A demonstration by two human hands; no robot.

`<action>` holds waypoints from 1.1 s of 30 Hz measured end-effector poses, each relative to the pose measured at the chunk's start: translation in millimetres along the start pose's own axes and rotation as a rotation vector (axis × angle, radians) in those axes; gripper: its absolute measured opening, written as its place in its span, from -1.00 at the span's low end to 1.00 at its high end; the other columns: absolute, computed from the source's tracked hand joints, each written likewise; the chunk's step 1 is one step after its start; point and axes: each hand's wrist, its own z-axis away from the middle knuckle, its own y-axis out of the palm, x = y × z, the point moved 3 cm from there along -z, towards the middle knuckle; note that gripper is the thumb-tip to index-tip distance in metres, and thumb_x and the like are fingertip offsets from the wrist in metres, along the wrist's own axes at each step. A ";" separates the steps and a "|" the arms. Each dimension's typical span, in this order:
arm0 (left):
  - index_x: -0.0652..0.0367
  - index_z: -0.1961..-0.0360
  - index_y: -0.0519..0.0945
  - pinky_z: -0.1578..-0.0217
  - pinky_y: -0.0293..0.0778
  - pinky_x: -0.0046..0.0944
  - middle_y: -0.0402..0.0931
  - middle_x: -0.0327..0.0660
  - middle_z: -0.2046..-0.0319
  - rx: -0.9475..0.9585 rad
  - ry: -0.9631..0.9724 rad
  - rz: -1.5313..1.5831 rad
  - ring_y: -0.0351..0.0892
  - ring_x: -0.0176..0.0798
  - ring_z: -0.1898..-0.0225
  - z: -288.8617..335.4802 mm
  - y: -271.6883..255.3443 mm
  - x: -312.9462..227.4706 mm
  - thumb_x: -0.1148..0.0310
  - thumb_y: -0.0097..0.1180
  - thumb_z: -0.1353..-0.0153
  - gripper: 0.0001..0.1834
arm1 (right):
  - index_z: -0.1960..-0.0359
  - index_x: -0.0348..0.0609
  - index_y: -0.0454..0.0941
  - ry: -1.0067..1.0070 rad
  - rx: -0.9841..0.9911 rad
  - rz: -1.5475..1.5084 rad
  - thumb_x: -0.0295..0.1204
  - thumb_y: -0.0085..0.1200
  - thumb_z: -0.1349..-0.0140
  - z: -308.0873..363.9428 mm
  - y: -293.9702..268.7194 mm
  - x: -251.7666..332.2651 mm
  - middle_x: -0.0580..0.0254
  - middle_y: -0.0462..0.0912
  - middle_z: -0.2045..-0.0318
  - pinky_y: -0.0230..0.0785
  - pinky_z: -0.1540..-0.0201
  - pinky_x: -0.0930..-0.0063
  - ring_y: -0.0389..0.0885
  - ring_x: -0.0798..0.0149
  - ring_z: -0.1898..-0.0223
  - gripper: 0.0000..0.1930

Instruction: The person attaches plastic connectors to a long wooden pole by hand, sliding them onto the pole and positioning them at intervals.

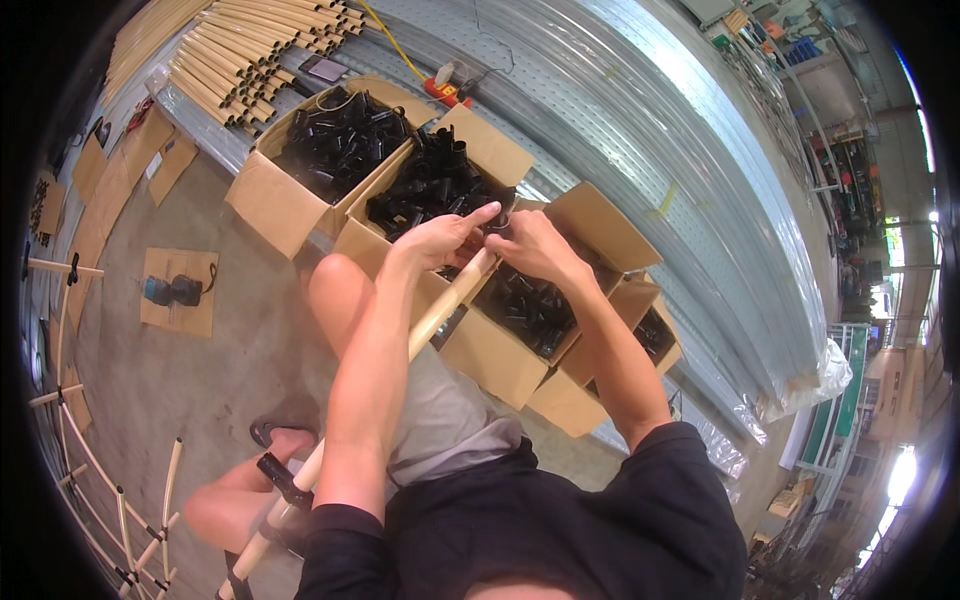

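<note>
A long cream pipe (440, 312) runs up from the lower left, under my left forearm and across my lap. At its upper end is a black pipe fitting (497, 203), largely covered by my fingers. My left hand (438, 240) closes on the fitting from the left, thumb stretched along it. From the right, my right hand (535, 245) grips the same fitting, its thumb near the pipe's end. Whether the fitting is fully seated on the pipe is hidden. Lower on the pipe sits another black fitting (285, 480).
Open cardboard boxes (490, 362) of black fittings stand before me. Cream pipes (225, 65) are stacked at the far left, beside long plastic-wrapped metal profiles (650, 130). A blue-and-black power tool (172, 290) lies on cardboard at left. A jointed pipe frame (125, 520) stands lower left.
</note>
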 end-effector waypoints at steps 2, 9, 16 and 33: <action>0.46 0.10 0.63 0.13 0.62 -0.15 0.67 -0.01 0.25 0.062 -0.037 0.020 0.70 -0.14 0.23 -4.3 -11.3 7.9 -0.26 0.17 -0.25 -0.21 | 0.39 -0.50 0.57 -0.024 -0.025 -0.010 -0.27 0.18 -0.17 0.8 6.4 6.0 -0.30 0.52 0.59 0.43 0.43 0.17 0.60 -0.05 0.56 -0.62; 0.37 0.01 0.60 0.15 0.60 -0.18 0.63 -0.07 0.26 0.090 -0.052 0.033 0.65 -0.17 0.28 -1.0 -6.9 11.6 -0.18 0.17 -0.28 -0.30 | 0.30 -0.32 0.63 -0.144 -0.183 -0.173 -0.10 0.33 -0.11 12.1 22.2 -16.3 -0.04 0.69 0.51 0.48 0.38 0.18 0.65 -0.06 0.48 -0.56; 0.40 0.30 0.68 0.25 0.55 -0.18 0.64 -0.03 0.34 -0.095 -0.012 -0.317 0.61 -0.18 0.36 26.9 -5.7 -13.6 -0.55 0.05 -0.10 -0.03 | 0.47 -0.28 0.64 -0.088 -0.370 0.239 -0.03 0.40 0.02 6.9 9.3 0.8 -0.03 0.69 0.41 0.51 0.28 0.08 0.68 -0.08 0.33 -0.52; 0.28 0.25 0.55 0.30 0.47 0.00 0.58 0.08 0.42 -0.774 0.119 -1.047 0.60 0.07 0.33 294.8 15.8 108.1 -0.01 0.25 -0.25 -0.52 | 0.40 -0.42 0.68 -0.158 -0.458 0.055 -0.22 0.43 0.09 -5.0 -5.4 12.5 -0.25 0.67 0.33 0.50 0.10 0.10 0.68 -0.16 0.23 -0.58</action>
